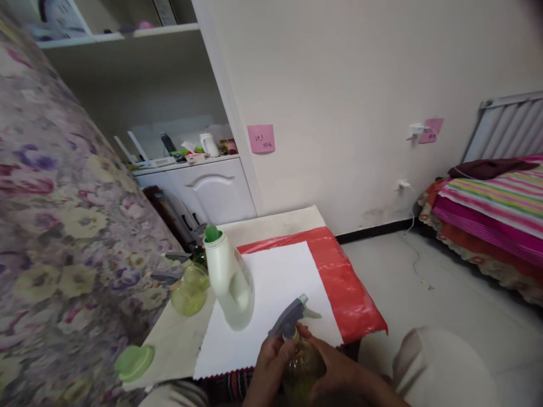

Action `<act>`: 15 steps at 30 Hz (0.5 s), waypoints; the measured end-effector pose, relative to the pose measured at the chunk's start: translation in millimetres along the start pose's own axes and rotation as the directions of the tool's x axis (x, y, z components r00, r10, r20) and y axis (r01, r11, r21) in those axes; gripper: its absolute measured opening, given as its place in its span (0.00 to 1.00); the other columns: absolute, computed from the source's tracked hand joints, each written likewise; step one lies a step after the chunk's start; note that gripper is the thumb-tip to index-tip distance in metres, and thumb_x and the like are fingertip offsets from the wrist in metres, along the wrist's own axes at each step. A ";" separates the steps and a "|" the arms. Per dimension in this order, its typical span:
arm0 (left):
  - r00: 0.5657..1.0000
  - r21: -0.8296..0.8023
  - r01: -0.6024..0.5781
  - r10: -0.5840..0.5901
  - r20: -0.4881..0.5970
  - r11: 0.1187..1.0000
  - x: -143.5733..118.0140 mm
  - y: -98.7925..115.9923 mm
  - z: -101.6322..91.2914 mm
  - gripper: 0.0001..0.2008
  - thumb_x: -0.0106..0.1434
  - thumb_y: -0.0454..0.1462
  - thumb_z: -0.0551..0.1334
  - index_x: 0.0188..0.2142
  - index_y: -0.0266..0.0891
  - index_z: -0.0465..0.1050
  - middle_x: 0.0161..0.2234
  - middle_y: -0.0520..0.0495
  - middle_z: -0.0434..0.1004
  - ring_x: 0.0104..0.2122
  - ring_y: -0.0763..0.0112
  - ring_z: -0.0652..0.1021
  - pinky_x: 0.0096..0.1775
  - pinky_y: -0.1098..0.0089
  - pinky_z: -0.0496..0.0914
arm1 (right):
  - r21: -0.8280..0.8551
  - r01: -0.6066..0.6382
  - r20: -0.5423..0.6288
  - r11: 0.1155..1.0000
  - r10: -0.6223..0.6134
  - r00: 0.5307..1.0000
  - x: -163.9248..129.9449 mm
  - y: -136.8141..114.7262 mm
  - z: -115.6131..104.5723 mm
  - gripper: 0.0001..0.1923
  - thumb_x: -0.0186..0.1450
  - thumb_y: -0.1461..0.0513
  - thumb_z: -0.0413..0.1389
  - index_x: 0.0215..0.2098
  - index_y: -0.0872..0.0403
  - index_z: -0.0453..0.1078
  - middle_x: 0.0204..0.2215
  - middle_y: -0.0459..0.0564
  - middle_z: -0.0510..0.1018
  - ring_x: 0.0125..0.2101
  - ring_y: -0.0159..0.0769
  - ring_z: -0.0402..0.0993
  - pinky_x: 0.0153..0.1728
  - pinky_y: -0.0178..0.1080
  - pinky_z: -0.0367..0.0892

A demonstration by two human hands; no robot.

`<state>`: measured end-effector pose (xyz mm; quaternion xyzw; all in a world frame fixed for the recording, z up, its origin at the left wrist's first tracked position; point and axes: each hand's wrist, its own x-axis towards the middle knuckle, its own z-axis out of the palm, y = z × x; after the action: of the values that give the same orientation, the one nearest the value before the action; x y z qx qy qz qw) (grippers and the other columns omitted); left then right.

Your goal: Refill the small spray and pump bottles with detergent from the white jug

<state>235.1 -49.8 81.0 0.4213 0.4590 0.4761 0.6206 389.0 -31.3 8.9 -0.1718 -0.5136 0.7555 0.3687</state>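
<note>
Sitting clasped between both hands (268,362) (335,364), a translucent spray bottle (302,367).

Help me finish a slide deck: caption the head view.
Fingers of the left hand and right hand hold a spray bottle near a pale jug on white paper.

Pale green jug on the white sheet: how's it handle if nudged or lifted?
The jug would probably tip if pushed high, being tall and narrow. It looks smooth, so might slip, though its handle should help grip.

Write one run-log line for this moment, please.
spray bottle: left hand at neck, right hand on body; pale jug: upright on white paper; green cap: on table
</note>
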 end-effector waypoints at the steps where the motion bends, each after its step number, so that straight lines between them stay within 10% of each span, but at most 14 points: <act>1: 0.999 0.039 -0.023 0.024 -0.030 0.999 -0.5 0.5 1.6 0.25 0.47 0.52 0.70 0.38 0.37 0.78 0.33 0.43 0.81 0.35 0.59 0.78 0.37 0.65 0.71 | -0.031 -0.002 -0.014 1.000 0.002 1.000 -0.3 -1.3 -0.5 0.68 0.30 0.65 0.75 0.66 0.48 0.51 0.65 0.57 0.57 0.63 0.59 0.51 0.55 0.52 0.62; 8: 0.985 0.112 -0.084 0.099 -0.142 0.990 -5.7 15.1 -6.0 0.21 0.50 0.52 0.68 0.33 0.37 0.76 0.30 0.46 0.81 0.31 0.62 0.78 0.33 0.67 0.71 | -0.348 -0.029 -0.013 0.937 0.026 1.000 -2.5 -26.4 1.9 0.57 0.41 0.57 0.73 0.65 0.48 0.52 0.58 0.54 0.67 0.54 0.47 0.67 0.51 0.44 0.66; 11: 0.980 0.031 -0.114 0.118 -0.162 0.993 -7.5 23.0 -10.7 0.22 0.49 0.52 0.68 0.34 0.37 0.76 0.34 0.44 0.81 0.36 0.58 0.78 0.36 0.66 0.72 | -0.724 -0.294 -0.358 0.624 0.025 0.933 -19.6 -48.8 -19.0 0.35 0.51 0.56 0.68 0.54 0.50 0.65 0.46 0.48 0.76 0.41 0.38 0.75 0.41 0.36 0.69; 15: 0.970 0.033 -0.171 0.174 -0.172 0.985 -8.9 24.3 -14.9 0.20 0.51 0.50 0.67 0.34 0.36 0.78 0.36 0.43 0.80 0.41 0.57 0.77 0.39 0.66 0.72 | -0.743 -0.535 -0.603 0.401 -0.056 0.795 -57.2 -69.7 -65.1 0.10 0.67 0.60 0.48 0.40 0.55 0.70 0.39 0.53 0.76 0.41 0.42 0.72 0.45 0.44 0.64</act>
<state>214.6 -52.5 102.5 0.4218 0.4777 0.5590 0.5305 495.3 -17.0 38.1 -0.6199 -0.6722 0.3331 0.2301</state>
